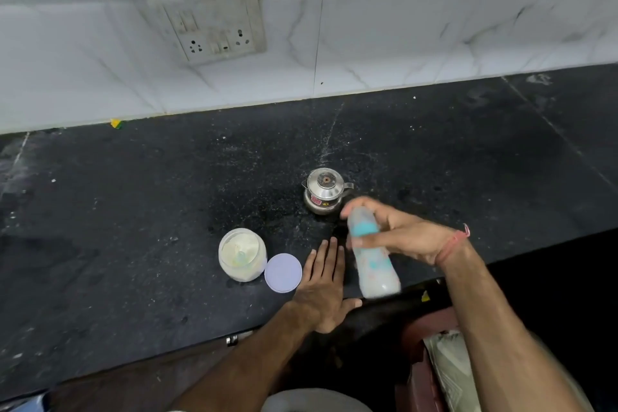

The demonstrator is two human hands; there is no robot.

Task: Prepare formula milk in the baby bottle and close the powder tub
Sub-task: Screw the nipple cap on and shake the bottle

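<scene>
The fingers (374, 237) of the right hand (401, 237) are curled round the baby bottle (374, 261), clamped about its upper part near the blue collar, and the bottle is blurred and tilted above the desk (133, 227) edge — by the look of it, the mixing shake is the step in hand. The left hand (322, 284) lies flat on the desk, fingers straight and close together, holding nothing. Just to the left of those flat fingers lies the lilac lid (283, 273), and touching or nearly touching the lid's far side stands the powder tub (242, 254), open, with pale powder inside. Beyond the right-hand fingers sits a small steel pot (326, 191).

To shake well: keep the grip firm at the collar so the teat end cannot loosen, swing clear of the pot, and carry on until no clumps show — then lid onto tub.
</scene>
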